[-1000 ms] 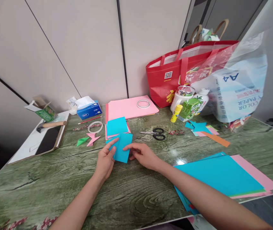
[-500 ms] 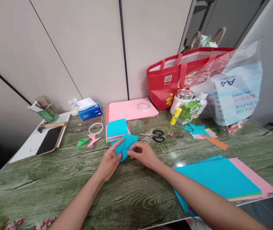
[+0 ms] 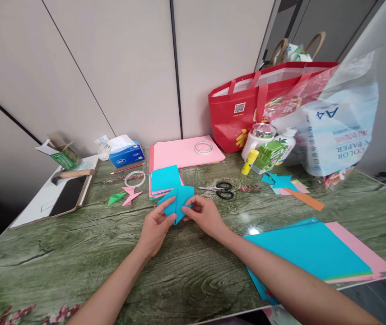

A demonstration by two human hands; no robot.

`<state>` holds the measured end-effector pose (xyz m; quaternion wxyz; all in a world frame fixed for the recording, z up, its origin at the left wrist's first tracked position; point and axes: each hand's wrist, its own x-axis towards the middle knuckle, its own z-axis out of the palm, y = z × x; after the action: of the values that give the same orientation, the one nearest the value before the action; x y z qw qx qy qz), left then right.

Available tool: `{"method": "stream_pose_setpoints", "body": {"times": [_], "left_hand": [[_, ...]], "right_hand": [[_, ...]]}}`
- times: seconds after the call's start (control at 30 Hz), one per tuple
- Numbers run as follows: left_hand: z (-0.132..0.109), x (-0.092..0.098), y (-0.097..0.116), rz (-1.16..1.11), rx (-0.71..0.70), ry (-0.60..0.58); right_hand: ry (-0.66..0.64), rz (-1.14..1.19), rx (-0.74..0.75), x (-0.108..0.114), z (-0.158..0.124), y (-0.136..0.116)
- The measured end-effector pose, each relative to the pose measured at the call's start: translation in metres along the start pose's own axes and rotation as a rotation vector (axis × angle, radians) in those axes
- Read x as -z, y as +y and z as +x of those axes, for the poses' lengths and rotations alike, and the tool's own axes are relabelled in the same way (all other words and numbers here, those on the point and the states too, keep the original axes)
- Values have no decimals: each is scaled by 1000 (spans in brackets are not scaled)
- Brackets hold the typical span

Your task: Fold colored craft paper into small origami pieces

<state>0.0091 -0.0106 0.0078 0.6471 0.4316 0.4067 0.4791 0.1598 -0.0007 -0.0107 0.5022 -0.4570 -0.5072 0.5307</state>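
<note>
A folded sheet of blue paper [image 3: 183, 198] is held between my two hands, just above the table, its lower end coming to a point. My left hand [image 3: 156, 225] grips its left side, thumb in front and forefinger stretched along the edge. With thumb and fingers, my right hand [image 3: 205, 215] pinches the right edge. A crease or seam runs down the paper's middle. Right behind it lies a stack of small coloured squares [image 3: 165, 178], blue on top. Scissors [image 3: 220, 188] with black handles rest to the right of the stack.
Left are folded pink paper [image 3: 132, 196], green paper [image 3: 116, 198], a tape roll [image 3: 135, 179], a tissue box [image 3: 127, 155] and a hammer [image 3: 74, 174]. Right are a glue stick [image 3: 249, 161], paper scraps [image 3: 283, 182], large blue sheets [image 3: 308, 253] and a red bag [image 3: 228, 122].
The flap on the right of the blue paper, lifted before, now lies flatter along the middle line. Both hands keep their hold in nearly the same place; the view shifts slightly.
</note>
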Motion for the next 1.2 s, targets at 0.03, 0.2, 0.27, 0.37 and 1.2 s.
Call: {"method": "stream_pose_setpoints", "body": {"times": [0.03,0.2,0.27,0.37,1.2], "left_hand": [[0,0,-1,26,-9,9],[0,-1,-2,129,-41,55],[0,0,-3,162,-54,77],[0,1,-5,224,-64,101],[2,-1,-7,148,-107,179]], "right_hand": [[0,-4,4,0,0,0],[3,-22,8,-1,-1,1],[7,-25,11,-2,-1,1],[13,-34,20,-3,-2,-1],[-53,257,-79,-13,-8,1]]}}
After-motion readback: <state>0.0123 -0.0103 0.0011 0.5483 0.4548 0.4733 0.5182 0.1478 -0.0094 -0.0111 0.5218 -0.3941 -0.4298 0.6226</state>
